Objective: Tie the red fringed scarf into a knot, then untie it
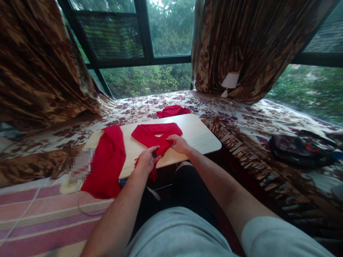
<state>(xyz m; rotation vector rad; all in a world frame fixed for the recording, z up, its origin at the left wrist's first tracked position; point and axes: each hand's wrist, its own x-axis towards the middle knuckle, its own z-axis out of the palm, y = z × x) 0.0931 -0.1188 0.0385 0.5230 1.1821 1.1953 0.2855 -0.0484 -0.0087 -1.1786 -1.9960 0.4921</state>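
Observation:
A red scarf (158, 130) lies looped on a pale wooden board (202, 134), its ends crossing near the front edge and a fringe hanging over it. My left hand (148, 158) is closed on the lower crossing part of the scarf, just above the fringe. Fingers and thumb of my right hand (178, 143) pinch the scarf at its right side. Another red cloth (108, 162) drapes over the left end of the board. Behind the board sits a third, crumpled red cloth (173, 111).
A small white lamp (230, 80) stands by the curtain at the back. To the right rests a dark bag (292, 150) on the floral cover (142, 107). A striped cloth (40, 221) and a thin cable are at the lower left.

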